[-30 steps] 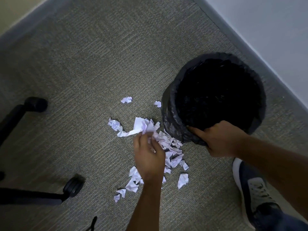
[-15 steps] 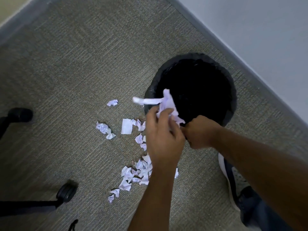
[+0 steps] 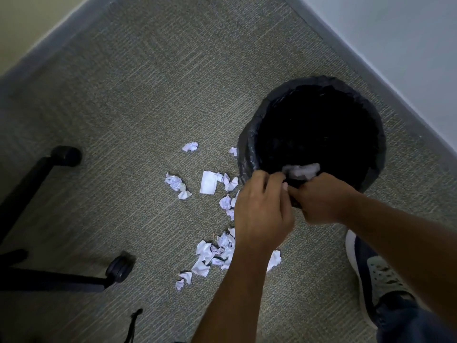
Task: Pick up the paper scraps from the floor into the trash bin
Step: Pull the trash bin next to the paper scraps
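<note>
Right hand (image 3: 321, 201) gripping trash bin (image 3: 249, 134) rim; left hand (image 3: 262, 214) loosely curled, empty.

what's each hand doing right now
Left hand: over the bin rim, fingers curled; grip can't be told.
Right hand: gripping the trash bin rim.

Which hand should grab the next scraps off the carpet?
Probably the left hand: it hovers right above the paper scraps and looks free, paper already inside the trash bin. The right hand grips the bin's rim, steadying it.
</note>
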Demonstrator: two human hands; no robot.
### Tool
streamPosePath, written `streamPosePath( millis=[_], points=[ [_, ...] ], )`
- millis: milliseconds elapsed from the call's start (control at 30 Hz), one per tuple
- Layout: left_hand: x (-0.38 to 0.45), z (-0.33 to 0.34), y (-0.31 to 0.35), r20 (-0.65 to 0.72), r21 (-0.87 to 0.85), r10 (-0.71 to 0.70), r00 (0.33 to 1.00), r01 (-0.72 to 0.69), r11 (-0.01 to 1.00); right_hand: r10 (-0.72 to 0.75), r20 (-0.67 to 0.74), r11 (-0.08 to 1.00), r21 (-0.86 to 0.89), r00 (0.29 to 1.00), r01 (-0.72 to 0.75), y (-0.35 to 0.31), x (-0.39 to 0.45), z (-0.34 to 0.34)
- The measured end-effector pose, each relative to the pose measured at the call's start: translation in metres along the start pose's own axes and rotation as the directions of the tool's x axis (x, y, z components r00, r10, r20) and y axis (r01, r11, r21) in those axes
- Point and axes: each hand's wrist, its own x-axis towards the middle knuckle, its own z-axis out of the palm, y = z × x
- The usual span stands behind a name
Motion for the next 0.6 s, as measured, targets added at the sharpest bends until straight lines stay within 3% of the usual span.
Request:
streamPosePath(
  millis=[100, 233, 600],
  points=[
    [-0.010, 0.000, -0.015, 0.036, 0.051, -0.032, 0.999, 0.030, 0.998, 0.080, 0.029, 0.995, -0.062, 0.996, -0.078, 0.003, 0.000, 0.010],
    [-0.018, 0.000, -0.027, 0.086, 0.068, -0.074, 0.994, 0.068, 0.995, 0.069, 0.137, 0.993, -0.108, 0.988, -0.054, 0.001, 0.000, 0.007],
    [-0.008, 0.006, -0.034, 0.037, 0.086, -0.135, 0.990, 0.132, 0.988, 0.079, 0.141, 0.991, -0.115, 0.987, -0.063, 0.012, 0.000, 0.025]
  ],
)
